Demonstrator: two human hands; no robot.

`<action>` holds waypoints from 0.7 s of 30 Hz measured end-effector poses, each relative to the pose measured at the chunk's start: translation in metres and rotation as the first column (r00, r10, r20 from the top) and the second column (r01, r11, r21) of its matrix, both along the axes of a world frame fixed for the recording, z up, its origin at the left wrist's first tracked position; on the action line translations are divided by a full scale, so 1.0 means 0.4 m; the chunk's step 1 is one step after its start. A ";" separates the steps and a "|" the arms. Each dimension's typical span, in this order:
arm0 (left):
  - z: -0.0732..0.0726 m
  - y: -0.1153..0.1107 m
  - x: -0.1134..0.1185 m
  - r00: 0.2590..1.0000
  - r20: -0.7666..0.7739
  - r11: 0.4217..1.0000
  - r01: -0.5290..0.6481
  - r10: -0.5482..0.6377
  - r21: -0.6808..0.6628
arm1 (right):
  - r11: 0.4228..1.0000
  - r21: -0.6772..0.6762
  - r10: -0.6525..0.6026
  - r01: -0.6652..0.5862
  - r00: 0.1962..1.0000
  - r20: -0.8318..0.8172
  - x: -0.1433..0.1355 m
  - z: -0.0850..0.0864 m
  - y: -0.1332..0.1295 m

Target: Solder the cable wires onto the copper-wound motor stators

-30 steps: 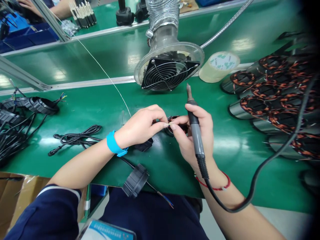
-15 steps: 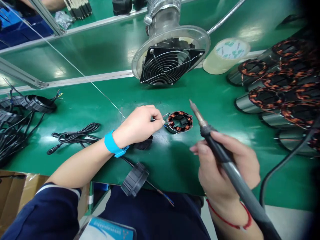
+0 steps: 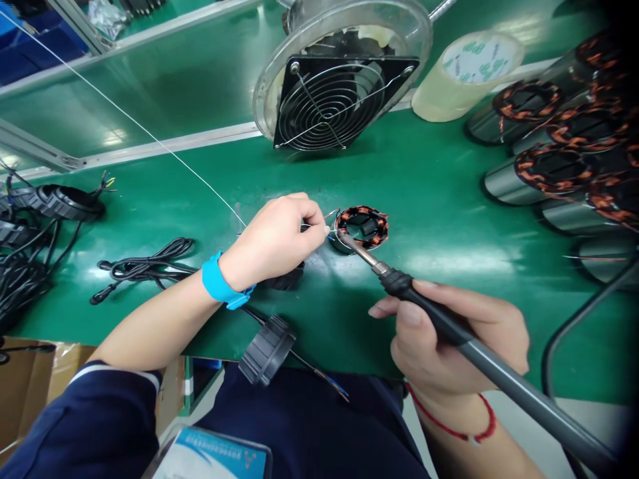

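Copper-wound stator [image 3: 369,226] sits at three o'clock from the left hand [image 3: 272,236], its finger and thumb pinched on fine wire [image 3: 332,231], while the right hand [image 3: 462,336], wrapped around a soldering iron [image 3: 514,382], could burn them should the presumably hot tip [image 3: 345,237] slip toward nine o'clock.

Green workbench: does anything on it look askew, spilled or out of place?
One thing: the black ribbed collar seems to sit tilted across the front edge of the workbench, its loose wires reaching past that edge. Similar collars lie well back, at the left. I see no spill.
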State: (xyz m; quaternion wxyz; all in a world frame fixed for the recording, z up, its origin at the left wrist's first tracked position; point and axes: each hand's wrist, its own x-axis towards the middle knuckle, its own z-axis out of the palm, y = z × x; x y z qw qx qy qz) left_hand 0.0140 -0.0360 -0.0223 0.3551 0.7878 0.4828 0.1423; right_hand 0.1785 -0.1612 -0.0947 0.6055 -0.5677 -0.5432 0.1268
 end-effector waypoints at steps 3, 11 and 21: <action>-0.001 0.001 0.000 1.000 0.003 1.000 0.001 -0.001 -0.004 | 1.000 -0.024 0.007 -0.006 1.000 0.013 -0.003 0.001 -0.002; -0.003 0.004 -0.001 1.000 0.026 1.000 -0.011 0.011 -0.015 | 1.000 0.006 -0.004 0.004 1.000 0.009 -0.001 -0.005 0.000; 0.000 0.005 0.002 1.000 0.021 1.000 -0.010 0.010 -0.010 | 0.997 0.068 0.048 -0.047 0.999 -0.004 -0.003 0.007 0.021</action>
